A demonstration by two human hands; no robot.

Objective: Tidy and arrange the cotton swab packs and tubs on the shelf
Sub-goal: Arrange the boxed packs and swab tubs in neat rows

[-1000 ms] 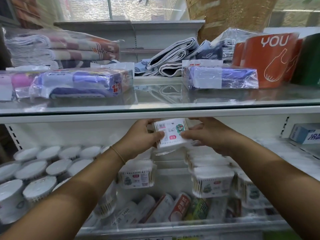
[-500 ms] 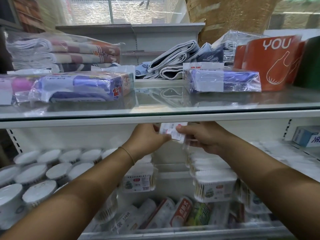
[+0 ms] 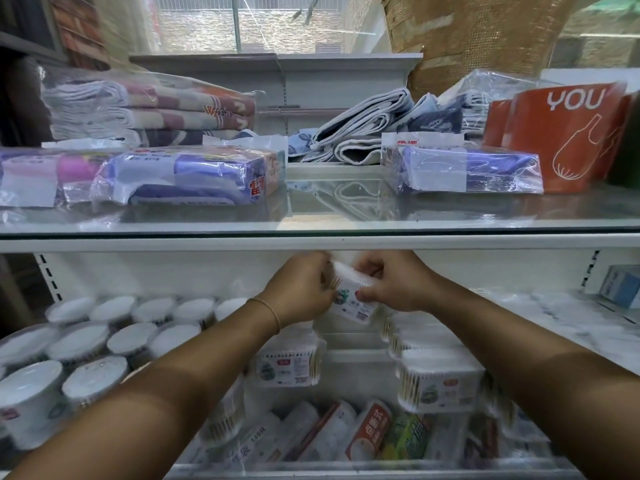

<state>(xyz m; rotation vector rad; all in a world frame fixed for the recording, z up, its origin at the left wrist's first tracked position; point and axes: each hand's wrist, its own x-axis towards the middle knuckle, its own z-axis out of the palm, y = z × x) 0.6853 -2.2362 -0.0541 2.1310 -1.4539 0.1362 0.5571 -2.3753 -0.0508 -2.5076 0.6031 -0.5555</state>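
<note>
Gripping boxy clear-plastic swab pack [image 3: 354, 307], left hand [image 3: 298, 289] & right hand [image 3: 393, 285] both pinching its ends

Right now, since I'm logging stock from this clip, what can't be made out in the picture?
Head view only:
1. Held swab pack: print blurred, ends covered by the left hand and right hand.
2. Round tubs: blurred, labels unreadable; the left forearm hides some.
3. Blue box: cut off by the right edge.
4. Front packs: partly behind both forearms.
</note>
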